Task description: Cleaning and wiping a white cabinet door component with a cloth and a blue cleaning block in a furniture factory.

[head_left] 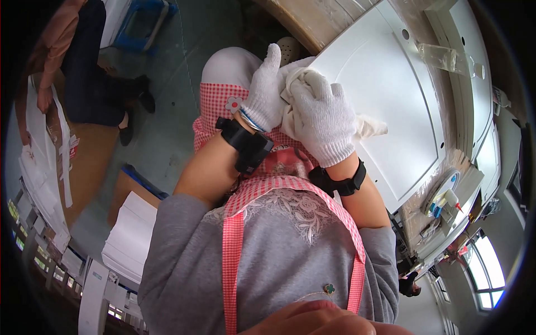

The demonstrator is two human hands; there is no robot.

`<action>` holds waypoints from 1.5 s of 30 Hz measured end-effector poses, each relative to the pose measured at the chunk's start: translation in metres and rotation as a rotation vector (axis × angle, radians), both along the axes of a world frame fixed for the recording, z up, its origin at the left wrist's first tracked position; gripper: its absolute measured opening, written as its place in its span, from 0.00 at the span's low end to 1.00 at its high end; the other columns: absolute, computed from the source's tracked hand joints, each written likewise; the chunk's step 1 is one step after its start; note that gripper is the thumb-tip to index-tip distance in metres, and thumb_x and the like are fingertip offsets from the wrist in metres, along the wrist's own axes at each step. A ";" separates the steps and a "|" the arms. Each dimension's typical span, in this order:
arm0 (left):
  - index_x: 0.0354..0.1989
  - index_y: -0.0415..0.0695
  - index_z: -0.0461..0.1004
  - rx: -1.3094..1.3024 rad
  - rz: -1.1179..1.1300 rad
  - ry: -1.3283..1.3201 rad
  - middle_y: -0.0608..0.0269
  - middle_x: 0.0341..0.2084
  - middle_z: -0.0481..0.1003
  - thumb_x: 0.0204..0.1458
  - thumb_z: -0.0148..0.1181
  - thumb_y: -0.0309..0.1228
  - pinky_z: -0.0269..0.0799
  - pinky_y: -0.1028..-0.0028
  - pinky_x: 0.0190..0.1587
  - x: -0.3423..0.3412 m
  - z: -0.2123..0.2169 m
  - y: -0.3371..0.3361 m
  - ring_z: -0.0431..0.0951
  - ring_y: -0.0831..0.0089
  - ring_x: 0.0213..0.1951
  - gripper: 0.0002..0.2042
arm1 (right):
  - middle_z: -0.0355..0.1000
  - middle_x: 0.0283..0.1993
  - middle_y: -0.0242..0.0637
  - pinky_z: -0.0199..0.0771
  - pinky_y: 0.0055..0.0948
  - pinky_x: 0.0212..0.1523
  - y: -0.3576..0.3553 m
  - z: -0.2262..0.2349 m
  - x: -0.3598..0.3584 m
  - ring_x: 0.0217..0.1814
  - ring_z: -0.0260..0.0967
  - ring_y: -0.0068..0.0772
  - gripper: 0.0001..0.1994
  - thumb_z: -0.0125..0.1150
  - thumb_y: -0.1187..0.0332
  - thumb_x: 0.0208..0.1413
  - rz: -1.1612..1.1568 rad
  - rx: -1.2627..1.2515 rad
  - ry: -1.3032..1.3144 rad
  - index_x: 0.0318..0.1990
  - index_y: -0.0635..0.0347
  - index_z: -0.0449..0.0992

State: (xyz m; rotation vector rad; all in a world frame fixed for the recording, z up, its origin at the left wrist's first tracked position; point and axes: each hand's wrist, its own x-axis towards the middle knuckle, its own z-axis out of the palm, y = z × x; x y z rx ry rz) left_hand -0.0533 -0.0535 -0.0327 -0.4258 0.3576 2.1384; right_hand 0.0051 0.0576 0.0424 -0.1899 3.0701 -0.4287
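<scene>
White knitted gloves cover both of my hands, which meet over my lap at the near left corner of a white panel (385,78). My right hand (324,114) is closed on a bunched off-white cloth (290,114), and a loose end of it sticks out beyond the wrist over the panel. Against the cloth's left side, my left hand (263,92) is also closed, its thumb standing up and away from me. The cloth partly hides the left fingers. Black bands with small devices sit on both wrists.
A clear plastic bottle (452,60) lies by the panel's far right edge, near other stacked white panels (474,106). A small bottle with a red tip (453,200) is at right. A seated person (84,67) handles white strips at left. White sheets (131,237) are piled nearby.
</scene>
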 end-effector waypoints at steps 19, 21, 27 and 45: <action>0.70 0.30 0.59 -0.020 -0.002 0.036 0.41 0.65 0.69 0.65 0.32 0.69 0.62 0.60 0.70 0.001 -0.008 0.000 0.70 0.54 0.65 0.48 | 0.74 0.51 0.39 0.77 0.45 0.45 -0.008 -0.003 -0.001 0.45 0.73 0.50 0.09 0.65 0.67 0.53 -0.021 -0.008 -0.124 0.42 0.50 0.82; 0.70 0.29 0.59 0.038 0.011 0.037 0.41 0.65 0.68 0.64 0.33 0.69 0.62 0.59 0.70 -0.001 -0.004 -0.002 0.70 0.54 0.65 0.48 | 0.74 0.51 0.39 0.77 0.45 0.45 -0.007 0.000 0.006 0.45 0.73 0.50 0.09 0.65 0.68 0.53 -0.023 -0.017 -0.110 0.42 0.50 0.82; 0.71 0.31 0.58 -0.077 0.025 -0.030 0.40 0.65 0.67 0.65 0.35 0.68 0.63 0.56 0.70 0.001 0.003 0.009 0.70 0.50 0.65 0.47 | 0.71 0.46 0.36 0.78 0.43 0.37 0.015 0.006 0.037 0.38 0.72 0.46 0.13 0.65 0.68 0.41 -0.097 -0.027 -0.033 0.38 0.52 0.80; 0.69 0.36 0.63 -0.489 -0.182 0.426 0.54 0.61 0.73 0.65 0.57 0.29 0.75 0.64 0.60 -0.004 -0.012 0.000 0.76 0.62 0.59 0.25 | 0.77 0.48 0.47 0.77 0.45 0.51 0.197 -0.027 0.283 0.49 0.76 0.52 0.09 0.61 0.65 0.60 -1.123 0.334 0.061 0.43 0.57 0.83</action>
